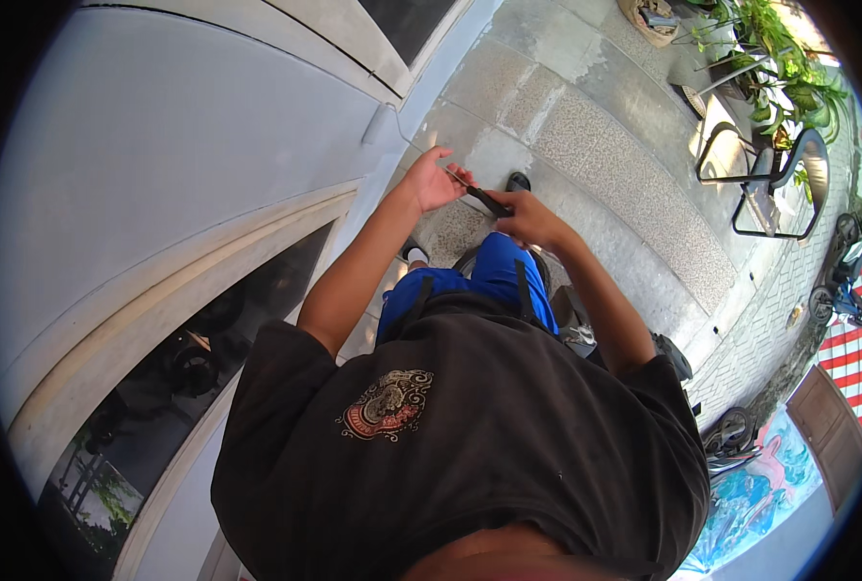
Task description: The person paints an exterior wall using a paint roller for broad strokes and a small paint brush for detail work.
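A paint roller with a bent wire frame and a black handle rests at the light grey wall, near the lower corner of a window frame. My right hand is closed around the black handle. My left hand is beside the wire shaft near the front end of the handle, palm turned up and fingers partly spread; whether its fingers touch the shaft cannot be told. The roller's sleeve looks greyish, much like the wall behind it.
Dark glass windows with pale frames flank the wall section. A metal-framed chair and potted plants stand on the right. Parked motorcycles line the paved lane. A bag lies at the top on the tiled floor.
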Motion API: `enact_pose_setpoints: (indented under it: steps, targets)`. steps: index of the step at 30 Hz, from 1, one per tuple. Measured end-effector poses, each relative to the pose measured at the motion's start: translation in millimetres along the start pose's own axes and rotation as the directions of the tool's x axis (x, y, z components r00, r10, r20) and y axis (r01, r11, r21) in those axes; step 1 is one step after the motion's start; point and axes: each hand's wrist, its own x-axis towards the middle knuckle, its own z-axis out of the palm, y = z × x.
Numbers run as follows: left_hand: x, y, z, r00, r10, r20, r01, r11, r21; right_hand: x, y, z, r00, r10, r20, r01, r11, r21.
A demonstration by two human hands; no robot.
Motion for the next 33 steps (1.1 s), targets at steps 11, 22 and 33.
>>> enact_pose_setpoints:
  steps: [11,22,33]
  targets:
    - [-132,-53,91,0.943,0.058,0.327,-0.119,0.978,0.171,-115,-101,-33,0.997,0.034,0.066,-0.024,0.987,-0.158]
    - [49,30,-35,0.983,0.035,-0.179,-0.032,0.999,0.017,58,35,3,0.998,-0.011,0.063,0.005,0.996,0.085]
    - [-148,-70,112,0.922,0.124,0.366,-0.23,0.937,0.262,-134,-98,-44,0.997,0.022,0.069,-0.013,0.991,-0.13]
